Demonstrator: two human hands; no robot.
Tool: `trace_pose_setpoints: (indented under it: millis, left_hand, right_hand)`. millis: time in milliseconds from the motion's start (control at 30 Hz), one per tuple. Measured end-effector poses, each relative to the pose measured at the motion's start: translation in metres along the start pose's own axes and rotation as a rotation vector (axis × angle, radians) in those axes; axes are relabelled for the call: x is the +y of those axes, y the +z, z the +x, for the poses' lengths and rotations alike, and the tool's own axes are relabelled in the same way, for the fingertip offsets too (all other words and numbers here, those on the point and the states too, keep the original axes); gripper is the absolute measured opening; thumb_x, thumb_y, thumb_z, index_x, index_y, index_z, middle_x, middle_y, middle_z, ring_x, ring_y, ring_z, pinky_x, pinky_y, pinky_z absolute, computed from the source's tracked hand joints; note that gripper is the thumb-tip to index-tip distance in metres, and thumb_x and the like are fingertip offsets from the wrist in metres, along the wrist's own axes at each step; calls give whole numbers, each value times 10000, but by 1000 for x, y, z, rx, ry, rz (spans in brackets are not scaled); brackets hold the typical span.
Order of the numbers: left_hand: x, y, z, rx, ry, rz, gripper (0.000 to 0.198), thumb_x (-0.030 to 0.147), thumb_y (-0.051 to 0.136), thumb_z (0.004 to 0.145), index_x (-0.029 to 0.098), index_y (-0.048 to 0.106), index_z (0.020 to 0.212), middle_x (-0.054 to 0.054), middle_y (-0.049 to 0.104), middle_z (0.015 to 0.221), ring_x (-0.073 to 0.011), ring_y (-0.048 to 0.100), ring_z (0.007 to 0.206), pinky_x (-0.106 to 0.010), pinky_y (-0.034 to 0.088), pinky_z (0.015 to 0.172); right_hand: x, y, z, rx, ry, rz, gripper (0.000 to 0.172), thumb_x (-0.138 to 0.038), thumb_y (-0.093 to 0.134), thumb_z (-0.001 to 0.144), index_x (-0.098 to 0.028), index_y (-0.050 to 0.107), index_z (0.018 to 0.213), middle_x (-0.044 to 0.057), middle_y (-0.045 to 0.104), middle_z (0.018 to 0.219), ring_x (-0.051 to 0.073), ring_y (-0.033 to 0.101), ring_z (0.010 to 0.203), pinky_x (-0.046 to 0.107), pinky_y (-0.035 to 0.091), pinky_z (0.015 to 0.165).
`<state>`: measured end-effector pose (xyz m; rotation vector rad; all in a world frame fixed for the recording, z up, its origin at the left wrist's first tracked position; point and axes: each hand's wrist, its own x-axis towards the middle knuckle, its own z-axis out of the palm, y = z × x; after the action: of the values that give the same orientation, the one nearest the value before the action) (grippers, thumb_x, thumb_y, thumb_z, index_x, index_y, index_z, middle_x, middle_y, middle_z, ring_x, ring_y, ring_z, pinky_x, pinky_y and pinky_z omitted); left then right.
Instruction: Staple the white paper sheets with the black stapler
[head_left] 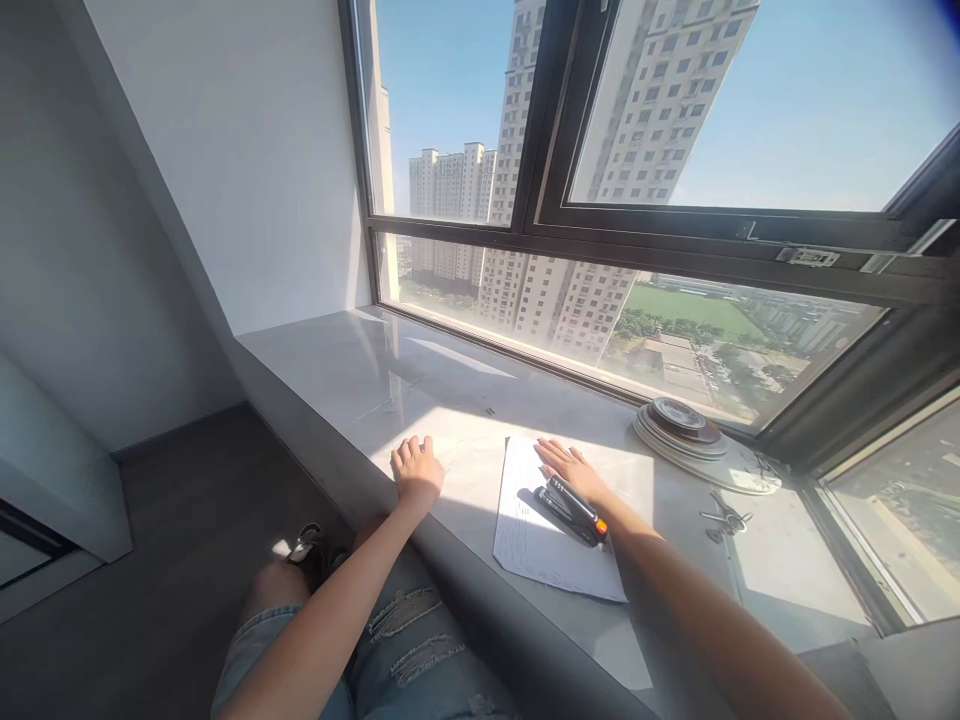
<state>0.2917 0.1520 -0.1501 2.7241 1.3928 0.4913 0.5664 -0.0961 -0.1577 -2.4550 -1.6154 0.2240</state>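
On the pale window sill point(465, 450), my left hand point(418, 472) rests with its fingers curled down. Whatever is under or in those fingers, if anything, is hidden. My right hand point(574, 470) lies flat with fingers stretched over the top edge of a stack of white paper point(525, 535) that has handwriting on it. A black stapler point(571, 510) with an orange tip lies across the paper, just below the right hand and beside its wrist.
Stacked round plates or lids point(679, 430) sit by the window at the right. Near them lies a small metal object, possibly keys point(726, 518). Tiny dark bits point(489, 411) lie on the sill. A dark window frame point(637, 235) bounds the far side; the sill's front edge drops to the floor.
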Motion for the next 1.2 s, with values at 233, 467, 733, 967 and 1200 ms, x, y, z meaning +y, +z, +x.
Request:
trace_pose_setpoints:
  millis: [233, 467, 733, 967, 1200]
  left_hand:
    - [0, -1, 1, 4, 15, -6, 459, 159, 460, 998, 188, 682, 1397, -198, 620, 1501, -359, 504, 1459, -526, 341, 1230]
    - [-2, 1, 2, 13, 25, 21, 459, 173, 448, 1002, 202, 679, 1397, -190, 619, 1510, -349, 534, 1414, -504, 356, 1195]
    - [-6, 7, 3, 86, 40, -8, 395, 177, 443, 1008, 197, 718, 1289, -180, 672, 1426, -335, 588, 1353, -470, 364, 1169]
    - [-14, 17, 8, 117, 67, 26, 388, 192, 432, 1016, 205, 710, 1285, -175, 688, 1384, -321, 609, 1325, -444, 389, 1125]
    - [11, -14, 6, -45, 157, -33, 400, 81, 386, 996, 155, 727, 1190, -183, 715, 1263, -320, 662, 1225, -455, 487, 1052]
  right_hand:
    - [7, 8, 3, 67, -43, 38, 686, -591, 275, 1124, -263, 421, 1709, 83, 309, 1796, 323, 207, 1693, 645, 178, 1346]
    - [8, 9, 0, 512, 126, 146, 563, -465, 308, 1095, -181, 587, 1493, 211, 653, 1448, 344, 605, 1364, 538, 467, 1198]
    - [0, 1, -10, 489, 222, 98, 384, -482, 308, 1072, -239, 588, 973, 129, 689, 913, 310, 654, 883, 457, 528, 890]
    - [-6, 1, -12, 427, 230, 148, 176, -364, 507, 977, -237, 546, 863, 104, 726, 920, 252, 626, 817, 370, 455, 785]
    - [-5, -12, -17, 445, 302, 297, 186, -401, 535, 951, -248, 563, 850, 101, 738, 860, 271, 644, 784, 397, 459, 772]
